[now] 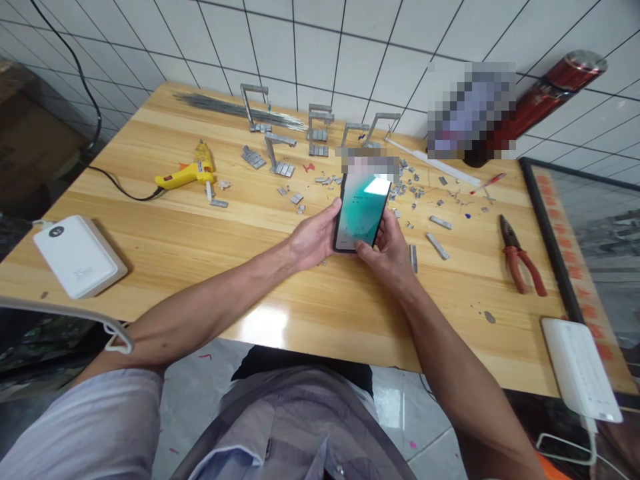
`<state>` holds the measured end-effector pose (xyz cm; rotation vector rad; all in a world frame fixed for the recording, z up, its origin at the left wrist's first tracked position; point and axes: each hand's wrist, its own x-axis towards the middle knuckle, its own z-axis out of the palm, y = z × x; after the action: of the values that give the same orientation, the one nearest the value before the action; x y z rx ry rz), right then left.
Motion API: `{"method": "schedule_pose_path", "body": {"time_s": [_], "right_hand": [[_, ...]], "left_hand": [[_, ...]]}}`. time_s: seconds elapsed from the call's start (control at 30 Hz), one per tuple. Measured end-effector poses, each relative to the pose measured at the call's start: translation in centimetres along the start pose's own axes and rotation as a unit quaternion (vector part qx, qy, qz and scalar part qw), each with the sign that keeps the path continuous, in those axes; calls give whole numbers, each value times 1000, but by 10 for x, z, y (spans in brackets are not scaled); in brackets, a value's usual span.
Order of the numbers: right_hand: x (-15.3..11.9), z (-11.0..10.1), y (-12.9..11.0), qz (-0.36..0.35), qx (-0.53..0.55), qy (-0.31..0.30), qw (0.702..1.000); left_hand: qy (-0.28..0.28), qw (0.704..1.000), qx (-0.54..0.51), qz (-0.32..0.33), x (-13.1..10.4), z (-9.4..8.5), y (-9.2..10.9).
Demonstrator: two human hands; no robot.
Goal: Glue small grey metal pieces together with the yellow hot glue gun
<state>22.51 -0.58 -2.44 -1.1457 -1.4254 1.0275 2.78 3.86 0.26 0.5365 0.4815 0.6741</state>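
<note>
A smartphone (361,212) with a lit green and white screen is held above the middle of the wooden table. My left hand (316,238) grips its left edge, thumb along the side. On the lower right, my right hand (389,252) wraps round the phone, with the thumb over the bottom of the screen. Beyond the phone stand several small grey bent-strip frames on segmented bases, such as this frame (280,155). Small grey cut pieces (407,190) lie scattered to the right of the phone. The phone's upper end is blurred out.
A yellow glue gun (187,172) lies at the left, near a white power bank (80,257). Thin wires (240,110) lie at the back. To the right are pliers (520,257), a red flask (555,100), a black-framed panel (555,247) and another white power bank (580,370).
</note>
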Motion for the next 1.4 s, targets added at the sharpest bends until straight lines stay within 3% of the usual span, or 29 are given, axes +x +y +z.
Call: {"method": "schedule_pose_path", "body": {"time_s": [0.27,0.53,0.83,1.4], "right_hand": [[2,-8,-2,0,12,7,1000],[1,-6,-9,-3,18,37,999],[3,-1,-4,17,11,58,998],[1,-11,-9,3,29,17,999]], "left_hand": [[2,1000,20,3,1,-3,-1],[-19,1000,11,-3,0,-2,-5],[-2,1000,29,-7,-3,4,-9],[-8,1000,15,0,0,-1,-4]]}}
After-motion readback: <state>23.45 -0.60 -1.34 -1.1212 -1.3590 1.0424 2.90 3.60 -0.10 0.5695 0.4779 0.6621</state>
